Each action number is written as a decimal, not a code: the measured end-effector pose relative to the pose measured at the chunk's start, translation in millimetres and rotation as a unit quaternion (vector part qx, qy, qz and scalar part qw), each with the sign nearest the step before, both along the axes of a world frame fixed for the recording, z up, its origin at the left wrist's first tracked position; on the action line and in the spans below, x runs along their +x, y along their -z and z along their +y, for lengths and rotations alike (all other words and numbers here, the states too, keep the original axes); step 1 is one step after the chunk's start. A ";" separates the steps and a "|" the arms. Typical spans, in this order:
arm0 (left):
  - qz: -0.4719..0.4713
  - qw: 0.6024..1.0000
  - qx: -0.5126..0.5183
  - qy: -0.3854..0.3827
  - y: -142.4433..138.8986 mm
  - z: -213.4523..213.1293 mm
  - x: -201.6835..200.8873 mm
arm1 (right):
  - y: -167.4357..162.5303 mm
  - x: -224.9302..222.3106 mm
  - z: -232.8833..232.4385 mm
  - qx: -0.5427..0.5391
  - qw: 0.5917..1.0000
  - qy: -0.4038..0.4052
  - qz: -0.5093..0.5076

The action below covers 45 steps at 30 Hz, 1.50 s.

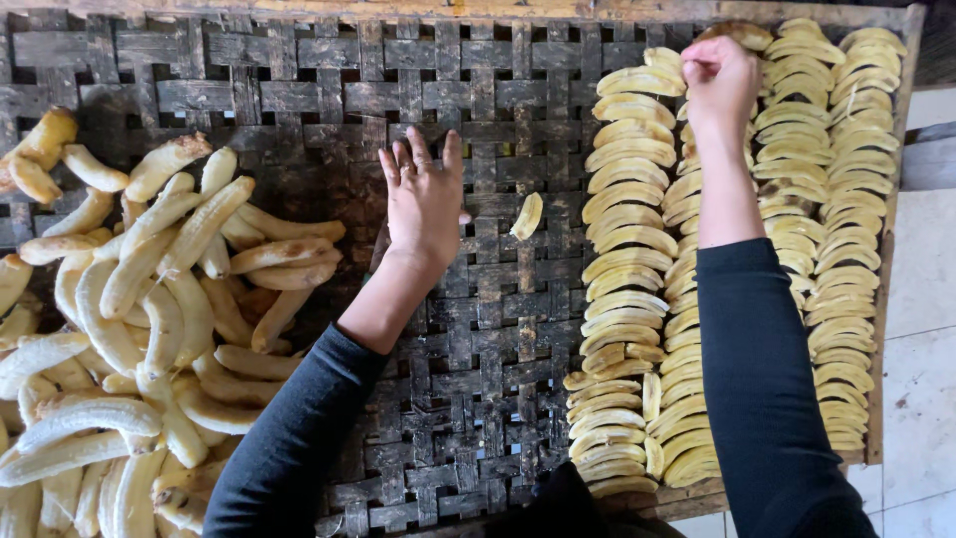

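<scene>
My left hand (424,195) rests flat, fingers spread, on the dark woven mat (478,329) near its middle; it holds nothing. A single banana slice (528,215) lies just to its right. My right hand (719,82) is at the far end of the mat, fingers closed over the top of the middle column of the banana slice rows (637,249). Whether it pinches a slice is hidden. A heap of peeled whole bananas (139,299) fills the mat's left side, close to my left forearm.
The slices lie in three overlapping columns along the mat's right side, reaching its wooden edge (886,299). Pale floor tiles (921,379) show beyond that edge. Bare woven mat lies between the heap and the slice columns.
</scene>
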<state>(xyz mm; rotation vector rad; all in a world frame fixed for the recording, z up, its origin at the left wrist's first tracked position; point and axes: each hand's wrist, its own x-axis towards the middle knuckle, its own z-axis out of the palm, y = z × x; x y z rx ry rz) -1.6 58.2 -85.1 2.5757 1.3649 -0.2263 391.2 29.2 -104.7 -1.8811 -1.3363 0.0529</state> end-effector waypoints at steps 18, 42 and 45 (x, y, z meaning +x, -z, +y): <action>0.005 0.997 0.069 0.018 17.6 1.4 3.0 | -57.4 -196.5 -49.9 -0.380 0.803 -0.410 -0.207; -0.275 0.952 0.129 -0.042 -71.0 87.3 -197.3 | -5.3 -124.2 25.4 0.100 0.985 -0.044 -0.133; -0.218 0.973 0.075 -0.033 -61.7 79.7 -212.9 | -4.9 -206.2 15.5 -0.015 0.981 -0.191 -0.040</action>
